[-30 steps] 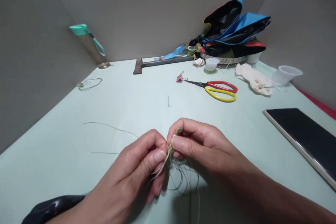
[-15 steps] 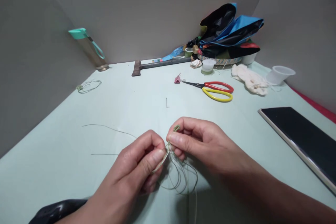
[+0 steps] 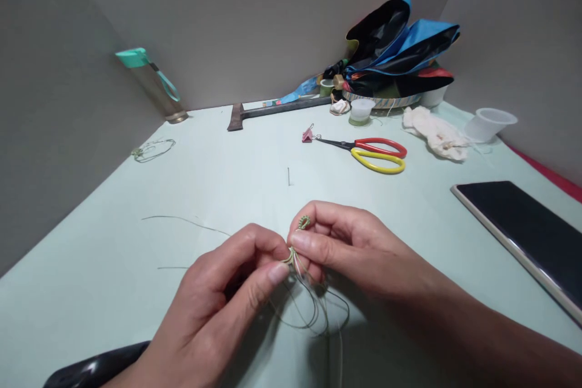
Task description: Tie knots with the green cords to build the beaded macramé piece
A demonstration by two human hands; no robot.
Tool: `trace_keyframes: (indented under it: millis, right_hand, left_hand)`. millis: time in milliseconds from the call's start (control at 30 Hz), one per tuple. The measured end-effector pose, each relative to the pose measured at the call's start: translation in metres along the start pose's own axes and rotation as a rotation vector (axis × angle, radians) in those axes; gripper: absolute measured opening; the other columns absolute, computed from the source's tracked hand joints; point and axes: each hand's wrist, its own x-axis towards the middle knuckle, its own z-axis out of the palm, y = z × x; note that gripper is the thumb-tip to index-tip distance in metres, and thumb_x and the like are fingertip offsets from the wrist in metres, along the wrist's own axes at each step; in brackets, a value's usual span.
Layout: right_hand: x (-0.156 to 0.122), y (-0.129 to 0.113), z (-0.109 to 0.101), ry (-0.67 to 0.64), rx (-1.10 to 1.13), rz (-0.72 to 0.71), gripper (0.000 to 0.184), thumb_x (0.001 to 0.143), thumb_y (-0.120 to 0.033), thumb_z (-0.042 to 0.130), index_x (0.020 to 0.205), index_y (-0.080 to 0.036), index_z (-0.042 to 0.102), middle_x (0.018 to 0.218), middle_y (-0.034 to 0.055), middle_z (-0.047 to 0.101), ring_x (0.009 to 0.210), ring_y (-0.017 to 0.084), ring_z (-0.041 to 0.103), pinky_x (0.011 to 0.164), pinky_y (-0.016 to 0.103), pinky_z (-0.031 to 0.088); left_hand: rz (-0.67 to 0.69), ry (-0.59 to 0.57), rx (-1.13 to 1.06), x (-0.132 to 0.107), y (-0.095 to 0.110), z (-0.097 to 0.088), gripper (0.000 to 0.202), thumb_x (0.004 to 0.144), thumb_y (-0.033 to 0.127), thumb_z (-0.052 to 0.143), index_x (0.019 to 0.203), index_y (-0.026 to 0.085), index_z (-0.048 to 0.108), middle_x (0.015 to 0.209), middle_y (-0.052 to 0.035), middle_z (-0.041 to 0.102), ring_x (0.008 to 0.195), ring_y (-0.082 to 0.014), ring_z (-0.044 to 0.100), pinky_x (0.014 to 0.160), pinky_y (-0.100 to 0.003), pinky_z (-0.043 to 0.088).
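Observation:
A small knotted green cord (image 3: 304, 222) forms a loop that pokes up above my right hand (image 3: 334, 242), whose thumb and forefinger pinch it just below the loop. Several thin green and pale strands (image 3: 313, 309) hang from the knotted part and curl over the table under both hands. My left hand (image 3: 245, 279) is closed, its thumb and forefinger pinching some of the strands close to the right thumb. Two thin thread ends (image 3: 182, 220) stick out to the left from behind the left hand.
Scissors (image 3: 375, 154) with red and yellow handles lie beyond my hands, beside a pink binder clip (image 3: 308, 135). A phone (image 3: 522, 236) lies at right. Farther back are a hammer (image 3: 282, 110), a bottle (image 3: 157, 85), plastic cups (image 3: 488, 126), a white cloth (image 3: 434, 133) and a blue-black bag (image 3: 400, 54).
My left thumb and fingers have shifted on the strands, closer to the knot, with the thumb more stretched. My right hand keeps its pinch, and the cord's loop shows more openly.

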Motion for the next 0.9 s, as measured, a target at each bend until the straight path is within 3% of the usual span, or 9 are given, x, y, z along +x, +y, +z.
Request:
trace_keyframes:
  millis: [300,467,700,900]
  right_hand:
    - [-0.002,-0.004,0.002,-0.013,-0.054,0.029,0.03,0.096,-0.034,0.091,0.085,-0.02,0.068,0.074,-0.0076,0.069,0.07,0.01,0.057,0.071,0.025,0.044]
    - [-0.005,-0.003,0.003,-0.008,-0.061,0.044,0.032,0.093,-0.038,0.093,0.084,-0.02,0.068,0.073,-0.0071,0.067,0.072,0.011,0.055,0.071,0.026,0.042]
    - [-0.004,-0.006,0.0,-0.002,-0.03,0.021,0.029,0.088,-0.032,0.096,0.092,-0.021,0.069,0.076,-0.005,0.068,0.073,0.014,0.057,0.073,0.028,0.045]
    - [-0.001,-0.007,0.0,-0.005,-0.033,0.072,0.036,0.08,-0.026,0.1,0.098,-0.022,0.069,0.078,-0.0066,0.063,0.074,0.014,0.055,0.071,0.028,0.044]
  left_hand:
    - [-0.067,-0.09,0.034,0.007,0.004,-0.006,0.024,0.105,0.04,0.073,0.086,0.027,0.081,0.081,-0.002,0.078,0.08,-0.0205,0.071,0.073,-0.025,0.055]
    - [-0.098,0.02,0.119,0.002,-0.004,-0.006,0.024,0.098,0.046,0.082,0.084,0.026,0.082,0.073,-0.0008,0.073,0.066,-0.0181,0.059,0.057,-0.026,0.042]
    - [-0.147,0.01,-0.057,0.004,-0.001,-0.006,0.025,0.097,0.046,0.086,0.083,0.026,0.086,0.079,-0.0037,0.079,0.073,-0.0198,0.061,0.065,-0.029,0.047]
    - [-0.187,0.018,-0.232,0.006,-0.004,-0.008,0.031,0.093,0.052,0.095,0.08,0.025,0.086,0.075,-0.0007,0.069,0.076,-0.018,0.055,0.07,-0.027,0.046]
